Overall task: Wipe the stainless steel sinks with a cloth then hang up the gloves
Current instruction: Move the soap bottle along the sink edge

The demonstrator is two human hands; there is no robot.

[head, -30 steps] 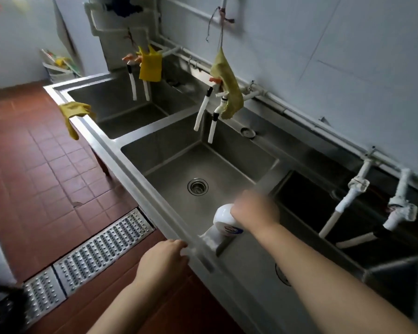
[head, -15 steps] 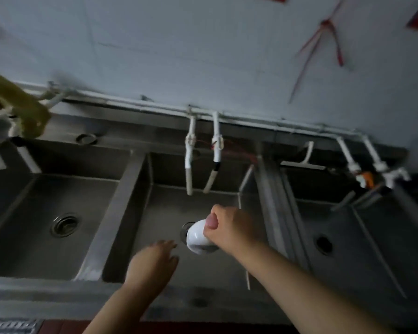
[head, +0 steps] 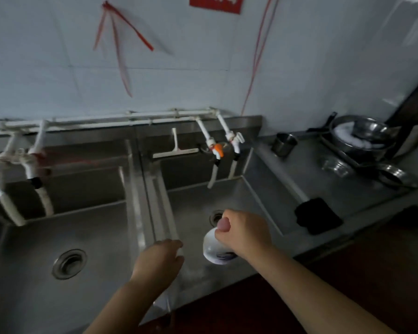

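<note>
Fingers of the right hand (head: 245, 233) curl round a white bottle (head: 214, 248), thumb on top, holding it tipped over the right-hand sink (head: 249, 201). Its label faces down and cannot be read. Just beyond the gripped bottle, toward the wall, sits that basin's drain (head: 216, 216), partly hidden by the thumb.

The left hand (head: 158, 260) is close beside the bottle, on its left, above the steel divider (head: 143, 201) between the two basins. It holds nothing that can be seen; the knuckles face up and the fingers bend down at the divider's near end, though whether they press the metal is unclear.

Further left of both hands lies the left-hand sink (head: 34, 237) with its round drain (head: 69, 263), and white taps (head: 35, 165) hang over its back wall. Beyond the bottle, against the backsplash, a white squeegee (head: 175, 148) rests on the ledge, and next to it are two more taps (head: 223, 145), one with an orange part.

To the right of the gripping hand, a black cloth (head: 317, 216) lies on the draining counter (head: 299, 174) at the basin's edge, well apart from either hand. Past it stand a steel cup (head: 284, 143) and a stack of steel bowls (head: 362, 137) on a tray. Red strings (head: 121, 37) hang on the tiled wall above. No gloves show from where the hands are.
</note>
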